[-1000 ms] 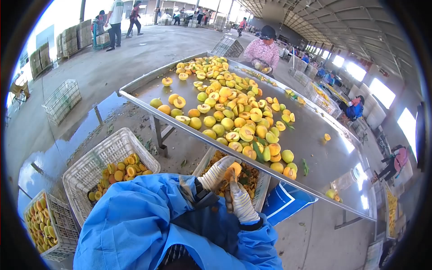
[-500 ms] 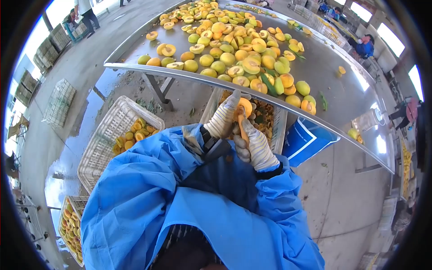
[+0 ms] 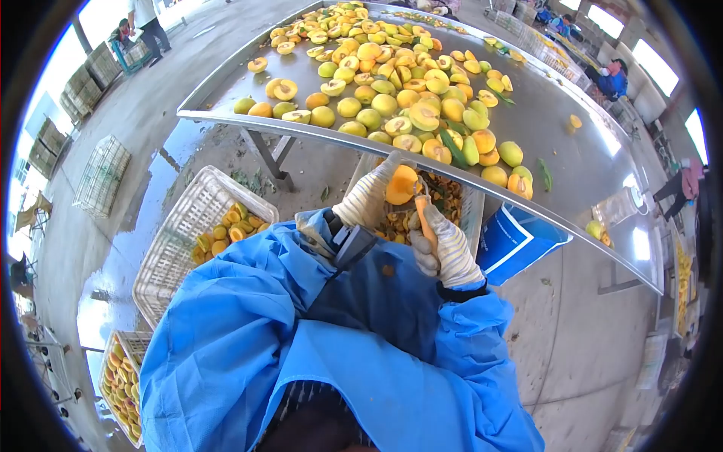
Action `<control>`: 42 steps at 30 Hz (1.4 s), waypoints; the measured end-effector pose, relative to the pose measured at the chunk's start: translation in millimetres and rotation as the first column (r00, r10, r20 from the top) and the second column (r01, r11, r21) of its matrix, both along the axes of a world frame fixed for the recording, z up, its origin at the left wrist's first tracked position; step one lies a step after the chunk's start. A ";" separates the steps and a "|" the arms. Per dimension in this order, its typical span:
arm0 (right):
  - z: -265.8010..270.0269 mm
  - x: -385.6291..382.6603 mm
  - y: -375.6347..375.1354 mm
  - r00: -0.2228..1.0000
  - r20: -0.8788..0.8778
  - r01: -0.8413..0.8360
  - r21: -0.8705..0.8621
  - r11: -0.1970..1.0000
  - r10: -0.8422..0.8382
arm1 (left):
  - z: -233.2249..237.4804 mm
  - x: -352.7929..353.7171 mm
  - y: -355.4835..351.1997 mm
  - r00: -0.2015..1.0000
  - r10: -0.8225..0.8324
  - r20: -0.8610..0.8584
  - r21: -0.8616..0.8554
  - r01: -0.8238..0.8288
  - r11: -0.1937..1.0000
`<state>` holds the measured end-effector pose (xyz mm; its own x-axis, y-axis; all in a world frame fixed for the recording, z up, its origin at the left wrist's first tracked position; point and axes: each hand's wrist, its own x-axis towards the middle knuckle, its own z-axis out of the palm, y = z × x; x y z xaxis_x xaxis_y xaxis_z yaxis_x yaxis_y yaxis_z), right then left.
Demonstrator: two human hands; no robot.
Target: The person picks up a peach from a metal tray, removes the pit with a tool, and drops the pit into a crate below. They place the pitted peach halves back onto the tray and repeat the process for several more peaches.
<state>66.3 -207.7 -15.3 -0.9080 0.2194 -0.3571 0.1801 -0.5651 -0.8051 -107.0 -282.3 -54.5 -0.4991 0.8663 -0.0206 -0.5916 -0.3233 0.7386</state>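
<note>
My left hand (image 3: 367,199), in a striped work glove, grips an orange-yellow peach half (image 3: 401,185) with its cut side mostly turned up. My right hand (image 3: 453,250), gloved alike, is wrapped round the orange handle of a small pitting knife (image 3: 425,217). The knife's short metal tip is beside the peach half, a small gap apart as far as I can see. Below both hands stands a pale crate (image 3: 473,218) holding brownish pits and scraps. Just beyond them runs the metal table's front edge (image 3: 339,135).
Many halved peaches (image 3: 422,113) are heaped on the steel table. To the left stand a white crate of peach halves (image 3: 169,248) and another filled crate (image 3: 132,343). A blue bin (image 3: 520,241) is under the table at right. Wet floor and other people lie farther off.
My right hand has drawn the knife right and down, away from the peach half. The peach half now shows more fully in my left hand. The view has shifted slightly.
</note>
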 end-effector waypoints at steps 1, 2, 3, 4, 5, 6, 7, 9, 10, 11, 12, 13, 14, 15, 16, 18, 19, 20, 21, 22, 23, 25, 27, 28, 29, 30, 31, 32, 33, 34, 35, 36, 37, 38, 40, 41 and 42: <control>-8.3 0.7 11.7 0.999 0.051 -0.004 0.255 0.967 -0.009 | -10.5 -10.6 1.7 0.993 0.022 -0.120 -0.005 -0.022 1.000; -31.7 -3.1 24.5 0.991 0.063 0.045 0.673 0.738 -0.118 | -26.0 -16.1 5.3 0.919 0.177 -0.351 -0.007 -0.192 0.981; -38.3 -1.8 29.3 0.981 0.088 0.002 0.885 0.465 -0.172 | -12.3 -15.9 -7.9 0.687 0.116 -0.718 -0.120 -0.286 0.951; -44.8 -0.4 34.1 0.956 0.108 -0.071 0.987 0.144 -0.273 | 14.2 -13.9 -31.4 0.344 -0.037 -0.938 -0.188 -0.417 0.889; -40.1 5.5 35.7 0.920 0.181 -0.213 0.975 -0.055 -0.347 | 34.7 -16.5 -52.5 -0.031 -0.250 -0.968 -0.191 -0.559 0.807; -45.4 12.8 42.5 0.929 0.173 -0.215 0.972 -0.095 -0.326 | 45.3 -23.9 -69.3 -0.009 -0.328 -0.945 -0.260 -0.587 0.767; -46.8 17.3 47.0 0.928 0.166 -0.213 0.971 -0.109 -0.334 | 50.2 -33.8 -87.3 0.017 -0.404 -0.915 -0.329 -0.611 0.719; -32.8 20.6 45.2 0.933 0.164 -0.197 0.978 -0.072 -0.319 | 46.4 -66.2 -129.7 -0.012 -0.603 -0.797 -0.398 -0.741 0.541; -32.8 18.7 44.7 0.936 0.172 -0.192 0.981 -0.036 -0.307 | 50.7 -80.9 -149.5 0.062 -0.654 -0.754 -0.470 -0.747 0.470; -33.7 16.5 44.3 0.938 0.179 -0.187 0.982 0.002 -0.297 | 56.2 -94.7 -163.9 0.135 -0.698 -0.703 -0.538 -0.744 0.397; -34.3 14.2 44.0 0.939 0.189 -0.185 0.982 0.040 -0.287 | 55.9 -109.0 -171.5 0.053 -0.740 -0.671 -0.436 -0.835 0.335; -33.5 11.4 41.7 0.947 0.166 -0.164 0.986 0.031 -0.274 | 60.6 -119.7 -171.7 -0.022 -0.783 -0.622 -0.319 -0.906 0.279; -32.2 8.4 37.2 0.953 0.144 -0.144 0.989 0.022 -0.265 | 67.8 -131.4 -167.9 -0.084 -0.719 -0.690 -0.233 -0.915 0.331; -31.4 5.8 33.8 0.958 0.126 -0.126 0.992 0.014 -0.256 | 67.7 -154.3 -156.2 -0.076 -0.587 -0.806 -0.192 -0.904 0.381; -31.2 3.3 33.0 0.963 0.136 -0.128 0.990 0.049 -0.234 | 66.5 -173.7 -139.7 -0.082 -0.511 -0.856 -0.135 -0.918 0.372; -33.2 0.1 31.9 0.966 0.148 -0.134 0.988 0.079 -0.212 | 57.6 -224.9 -97.1 -0.098 -0.436 -0.895 -0.134 -0.872 0.470; -34.9 -0.2 31.9 0.966 0.154 -0.137 0.986 0.094 -0.207 | 46.5 -250.2 -71.2 -0.076 -0.444 -0.893 -0.167 -0.860 0.483; -39.8 0.2 32.9 0.972 0.138 -0.123 0.989 0.083 -0.191 | 35.0 -276.3 -45.2 -0.053 -0.452 -0.890 -0.200 -0.846 0.494; -40.0 -0.4 31.8 0.971 0.170 -0.154 0.983 0.102 -0.169 | 28.1 -292.7 -29.5 -0.089 -0.525 -0.846 -0.236 -0.821 0.520; -37.2 -2.3 29.9 0.966 0.202 -0.183 0.976 0.120 -0.164 | 18.4 -316.1 -7.7 -0.139 -0.585 -0.799 -0.270 -0.786 0.556; -33.1 -1.1 30.5 0.954 0.233 -0.209 0.968 0.137 -0.187 | 7.6 -335.7 9.3 -0.353 -0.762 -0.543 -0.316 -0.755 0.574; -34.2 -1.1 29.8 0.956 0.212 -0.184 0.971 0.150 -0.201 | 10.8 -325.6 25.6 0.099 -0.694 -0.713 -0.508 -0.755 0.415; -43.6 -0.9 30.1 0.970 0.154 -0.127 0.981 0.146 -0.190 | 3.4 -339.6 27.3 0.057 -0.648 -0.759 -0.461 -0.751 0.474; -46.3 0.9 30.8 0.971 0.160 -0.130 0.977 0.168 -0.180 | -0.7 -344.8 26.6 0.051 -0.614 -0.788 -0.436 -0.750 0.497; -47.5 1.8 33.3 0.976 0.159 -0.130 0.973 0.193 -0.146 | -2.9 -344.5 22.7 0.086 -0.565 -0.821 -0.433 -0.737 0.518; -43.8 2.7 33.0 0.972 0.169 -0.134 0.969 0.207 -0.165 | -26.4 -371.7 15.6 0.057 -0.505 -0.861 -0.348 -0.790 0.505; -38.3 2.9 30.6 0.971 0.177 -0.138 0.964 0.227 -0.163 | -62.9 -429.7 19.9 0.332 -0.391 -0.858 -0.509 -0.646 0.568; -34.6 3.5 29.4 0.973 0.168 -0.129 0.965 0.230 -0.157 | -47.1 -401.1 13.3 0.343 -0.252 -0.905 -0.425 -0.748 0.509; -33.5 4.9 30.8 0.977 0.142 -0.106 0.970 0.218 -0.158 | -19.4 -374.0 4.3 0.256 -0.284 -0.924 -0.365 -0.811 0.456; -32.5 5.7 31.5 0.981 0.118 -0.085 0.974 0.209 -0.153 | -20.5 -376.9 -0.3 0.264 -0.087 -0.961 -0.266 -0.781 0.565; -33.0 4.3 28.6 0.987 0.098 -0.070 0.975 0.209 -0.131 | -23.1 -381.6 -5.8 0.277 0.098 -0.956 -0.146 -0.738 0.659; -37.2 3.6 27.1 0.992 0.008 0.016 0.983 0.185 -0.129 | 1.1 -319.0 -12.6 0.652 0.292 -0.700 -0.127 -0.516 0.847; -52.4 0.5 25.8 0.979 -0.158 0.175 0.975 0.134 -0.127 | 30.3 -249.6 -20.4 0.906 0.338 -0.255 -0.008 -0.352 0.936; -40.9 -2.1 19.7 0.978 -0.114 0.151 0.965 0.215 -0.173 | 26.8 -217.3 -23.8 0.714 0.288 -0.638 0.016 -0.362 0.932; -29.3 -5.2 10.2 0.977 -0.171 0.212 0.870 0.445 -0.129 | 39.0 -126.9 -33.5 0.552 0.200 -0.810 -0.060 -0.417 0.907; -39.7 -8.2 5.2 0.973 -0.179 0.232 0.744 0.627 -0.147 | 47.5 -95.5 -24.5 0.979 0.078 -0.187 -0.126 -0.103 0.987; -35.6 -7.9 -0.4 0.973 -0.177 0.231 0.720 0.654 -0.149 | 48.3 -65.1 -21.2 0.989 0.003 -0.150 -0.197 -0.033 0.980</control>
